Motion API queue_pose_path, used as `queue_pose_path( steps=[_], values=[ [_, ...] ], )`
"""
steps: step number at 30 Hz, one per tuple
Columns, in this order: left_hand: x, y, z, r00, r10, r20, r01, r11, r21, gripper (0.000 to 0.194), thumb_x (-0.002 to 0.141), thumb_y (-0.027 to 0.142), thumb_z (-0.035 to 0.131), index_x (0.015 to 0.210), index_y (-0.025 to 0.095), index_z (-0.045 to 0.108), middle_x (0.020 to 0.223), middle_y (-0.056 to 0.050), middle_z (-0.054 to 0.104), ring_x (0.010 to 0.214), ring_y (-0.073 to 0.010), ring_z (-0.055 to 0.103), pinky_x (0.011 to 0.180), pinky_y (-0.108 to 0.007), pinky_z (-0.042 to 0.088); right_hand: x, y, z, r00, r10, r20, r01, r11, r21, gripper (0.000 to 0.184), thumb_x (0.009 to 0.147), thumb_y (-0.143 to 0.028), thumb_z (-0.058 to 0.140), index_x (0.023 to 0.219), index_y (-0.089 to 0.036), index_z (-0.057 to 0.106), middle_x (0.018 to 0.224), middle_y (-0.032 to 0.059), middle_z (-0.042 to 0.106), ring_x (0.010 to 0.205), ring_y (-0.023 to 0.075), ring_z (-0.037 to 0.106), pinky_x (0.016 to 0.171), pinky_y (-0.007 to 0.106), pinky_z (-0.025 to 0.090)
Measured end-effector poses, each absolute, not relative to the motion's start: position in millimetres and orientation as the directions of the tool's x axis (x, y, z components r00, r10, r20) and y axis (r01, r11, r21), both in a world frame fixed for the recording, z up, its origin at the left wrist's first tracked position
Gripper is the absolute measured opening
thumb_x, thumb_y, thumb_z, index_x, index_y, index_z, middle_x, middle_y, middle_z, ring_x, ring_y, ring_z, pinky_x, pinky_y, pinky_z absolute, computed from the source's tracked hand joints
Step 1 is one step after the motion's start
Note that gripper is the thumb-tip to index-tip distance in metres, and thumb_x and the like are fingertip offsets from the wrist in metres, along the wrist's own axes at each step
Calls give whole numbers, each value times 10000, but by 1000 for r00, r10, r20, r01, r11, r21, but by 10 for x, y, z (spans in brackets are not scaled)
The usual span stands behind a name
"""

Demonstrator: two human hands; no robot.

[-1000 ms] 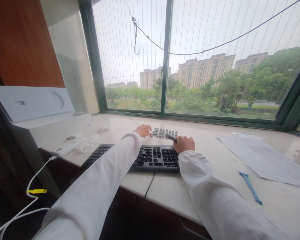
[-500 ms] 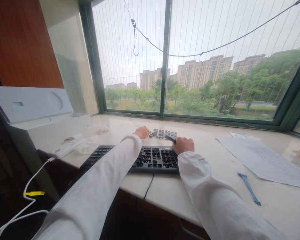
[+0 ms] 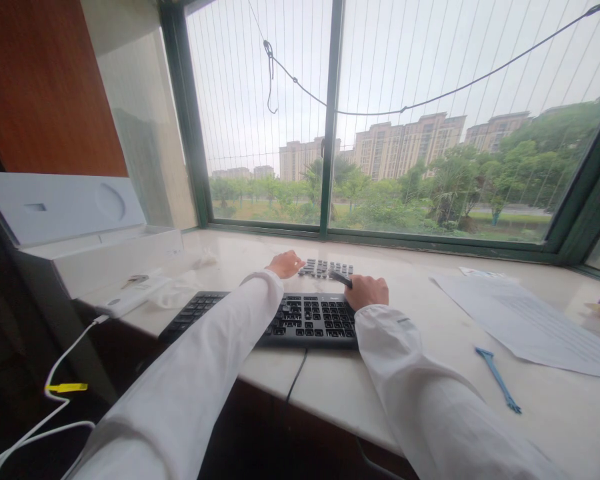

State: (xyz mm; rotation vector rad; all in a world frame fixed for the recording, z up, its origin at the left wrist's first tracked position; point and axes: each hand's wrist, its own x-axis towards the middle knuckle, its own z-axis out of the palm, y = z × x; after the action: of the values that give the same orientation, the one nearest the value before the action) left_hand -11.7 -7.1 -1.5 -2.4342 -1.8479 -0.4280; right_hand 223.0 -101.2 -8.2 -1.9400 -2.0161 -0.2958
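Rows of loose grey keycaps [image 3: 320,268] lie on the white counter behind a black keyboard [image 3: 307,327]. Many of the keyboard's key sockets are bare on its right part, while its left end still carries caps. My right hand [image 3: 369,291] is closed around a small black brush [image 3: 340,277], its tip over the keycaps. At the left edge of the keycaps is my left hand [image 3: 285,265], fingers stretched toward them and slightly apart. My left sleeve covers part of the keyboard.
A blue plastic tool [image 3: 499,379] and printed paper [image 3: 525,320] lie to the right. On the left stands an open white box [image 3: 115,257], with clear plastic wrap [image 3: 173,293] beside it. The keyboard cable [image 3: 298,375] runs over the counter's front edge. A window rises behind.
My left hand has shifted very slightly to the right, toward the keycaps. The brush in my right hand stays in nearly the same place.
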Motion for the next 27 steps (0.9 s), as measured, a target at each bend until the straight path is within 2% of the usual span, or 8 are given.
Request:
queue_pose_path(
  steps=[8, 17, 23, 27],
  values=[
    [-169, -154, 125, 246, 937, 249, 959, -273, 79, 520, 873, 591, 277, 999, 282, 676, 1225, -34, 546, 991, -218, 556, 880, -347, 405, 2235, -1006, -80, -14, 928, 372, 995, 48, -82, 290, 838, -216, 386, 788, -166, 667, 787, 118, 667, 772, 230, 605, 768, 376, 285],
    [-349, -778, 527, 170, 917, 359, 978, -202, 54, 431, 873, 537, 363, 934, 264, 691, 1093, -28, 633, 946, -206, 570, 838, -318, 414, 2238, -1026, -55, -20, 930, 368, 996, 52, -78, 284, 839, -229, 393, 823, -162, 668, 821, 119, 672, 808, 243, 612, 763, 381, 293],
    [-479, -1769, 327, 107, 808, 579, 982, -178, 67, 422, 919, 490, 321, 968, 275, 680, 983, -23, 658, 889, -191, 585, 786, -297, 423, 2246, -1022, -71, -38, 915, 401, 995, 73, -72, 290, 838, -238, 388, 845, -176, 672, 819, 118, 672, 809, 245, 614, 758, 379, 302],
    [-524, -2313, 80, 92, 808, 582, 976, -189, 108, 382, 926, 459, 346, 961, 275, 679, 963, -21, 657, 869, -168, 589, 741, -264, 422, 2250, -1031, -73, -30, 898, 438, 993, 76, -88, 296, 846, -240, 376, 847, -191, 669, 803, 109, 673, 785, 235, 615, 749, 371, 307]
  ],
)
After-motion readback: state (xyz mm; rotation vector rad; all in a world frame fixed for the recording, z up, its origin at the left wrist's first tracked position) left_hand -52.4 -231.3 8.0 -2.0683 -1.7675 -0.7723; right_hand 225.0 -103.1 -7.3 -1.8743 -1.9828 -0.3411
